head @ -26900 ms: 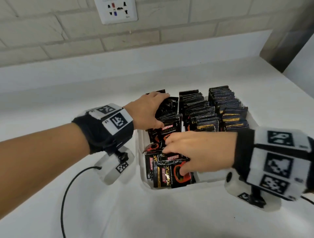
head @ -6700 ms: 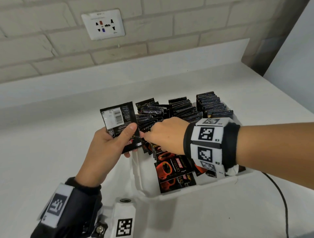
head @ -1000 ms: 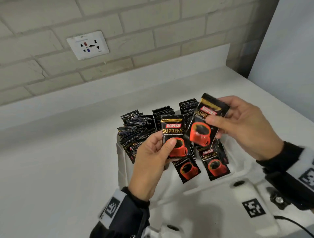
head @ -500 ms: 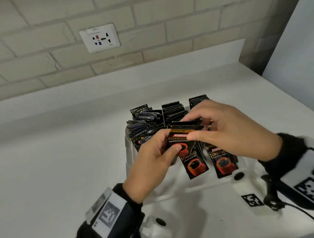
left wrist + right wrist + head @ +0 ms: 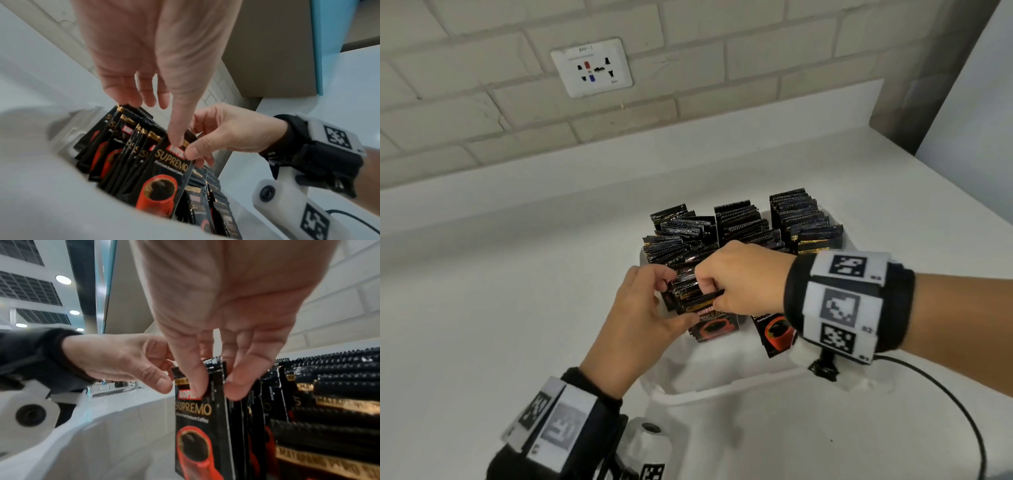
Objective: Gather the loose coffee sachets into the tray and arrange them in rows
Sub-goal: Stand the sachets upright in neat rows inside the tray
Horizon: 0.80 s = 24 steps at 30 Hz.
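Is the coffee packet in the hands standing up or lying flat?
Standing up. The sachet is on end at the front of the left row, the right hand pinching its top edge inside the tray.

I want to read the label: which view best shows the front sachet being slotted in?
The right wrist view: the black Kopiko Supremo sachet faces the camera, pinched by the right hand. The left wrist view shows it angled; the head view mostly hides it behind both hands.

Hands hide the tray (image 5: 722,387) — its middle unseen.

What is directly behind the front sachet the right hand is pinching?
Behind the front sachet, more sachets stand on edge in the same row. Their faces are covered; only edges show. The right hand pinches its top.
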{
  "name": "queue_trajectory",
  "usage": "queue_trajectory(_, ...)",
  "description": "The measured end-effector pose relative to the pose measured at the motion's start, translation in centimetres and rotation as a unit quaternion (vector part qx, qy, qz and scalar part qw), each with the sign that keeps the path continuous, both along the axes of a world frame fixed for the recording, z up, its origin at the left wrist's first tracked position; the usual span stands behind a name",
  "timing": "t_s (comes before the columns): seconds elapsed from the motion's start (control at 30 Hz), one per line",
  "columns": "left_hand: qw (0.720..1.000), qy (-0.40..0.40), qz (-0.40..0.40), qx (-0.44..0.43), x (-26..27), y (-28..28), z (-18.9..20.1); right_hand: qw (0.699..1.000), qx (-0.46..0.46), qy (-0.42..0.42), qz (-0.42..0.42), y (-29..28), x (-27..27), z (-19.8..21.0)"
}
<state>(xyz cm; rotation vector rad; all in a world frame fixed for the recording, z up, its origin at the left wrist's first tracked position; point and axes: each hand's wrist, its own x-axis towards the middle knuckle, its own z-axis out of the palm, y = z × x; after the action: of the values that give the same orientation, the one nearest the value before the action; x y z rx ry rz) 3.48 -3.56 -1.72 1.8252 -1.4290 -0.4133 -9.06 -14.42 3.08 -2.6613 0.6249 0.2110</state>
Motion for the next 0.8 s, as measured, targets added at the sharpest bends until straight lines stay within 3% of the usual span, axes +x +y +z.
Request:
queue_trajectory(0.1, 0.998, -0.039, 0.022, 0.033, 0.3, -0.3, -0.9, 1.0, -0.017, 0.014, 0.013, 0.1, 0.6, -0.7)
queue_trajectory(0.23, 0.977, -0.209, -0.004, 0.044, 0.1, -0.7, -2.3, 0.998, -0.053, 0.016, 0.019, 0.4, 0.8, -1.1)
queue_trajectory(0.33, 0.958, -0.276, 0.025, 0.068, 0.0, -1.1, -2.6, 0.997, -0.078, 0.018, 0.02, 0.6, 0.6, -1.1)
queue_trajectory(0.57, 0.976, -0.211, 0.027, 0.055, 0.3, -1.7, -3.2, 0.997, -0.044, -0.048, -0.046, 0.0, -0.9, -0.1)
queue_trajectory(0.8, 0.973, -0.222, 0.03, 0.059, -0.2, -1.7, -3.8, 0.956, 0.157, -0.153, -0.195, 0.0, -5.0, 0.8)
